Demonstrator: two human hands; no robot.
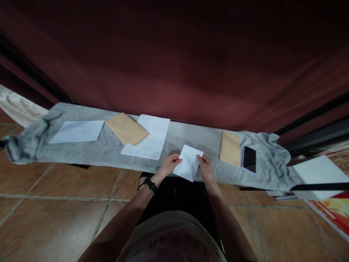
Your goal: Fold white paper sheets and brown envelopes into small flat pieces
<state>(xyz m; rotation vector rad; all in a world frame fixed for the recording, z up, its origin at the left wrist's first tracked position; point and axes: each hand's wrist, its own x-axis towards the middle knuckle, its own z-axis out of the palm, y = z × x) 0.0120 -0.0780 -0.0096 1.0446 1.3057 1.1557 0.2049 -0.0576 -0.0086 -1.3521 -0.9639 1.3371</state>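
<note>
A small white sheet of paper (188,163), which looks folded, is held above the near edge of the cloth-covered bench. My left hand (170,163) pinches its left edge, thumb on top. On the opposite edge, my right hand (205,166) grips it the same way. Left of my hands lies a stack of larger white sheets (156,135), partly covered by several brown envelopes (127,128). To the right rests another stack of brown envelopes (230,148). The fingers under the paper are hidden.
Grey cloth (81,149) drapes the narrow bench and bunches at both ends. A phone (249,159) lies right of the envelopes, and a white sheet (77,131) at the far left. A dark red curtain (174,87) hangs behind. More white paper (320,173) sits at lower right.
</note>
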